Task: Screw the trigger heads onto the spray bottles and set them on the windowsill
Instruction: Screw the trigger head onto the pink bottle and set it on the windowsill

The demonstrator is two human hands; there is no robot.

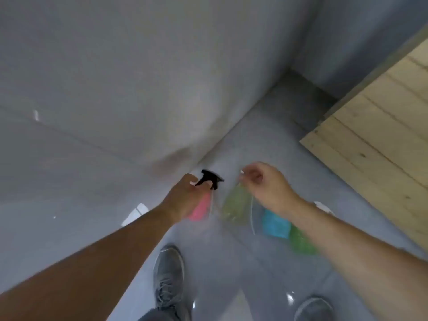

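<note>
Down by the floor (pixel 266 140), the left hand (pixel 183 200) has its fingers clamped around a pink bottle (pixel 200 208) with a black trigger head (pixel 209 178) already on top. Right hand (pixel 266 184) pinches something pale over a green bottle (pixel 234 203), maybe a head with its tube, too blurry to call. Blue bottle (pixel 275 223) and another green one (pixel 301 242) sit nearby, apparently headless. No windowsill visible, so I'd say most of the job is left.
</note>
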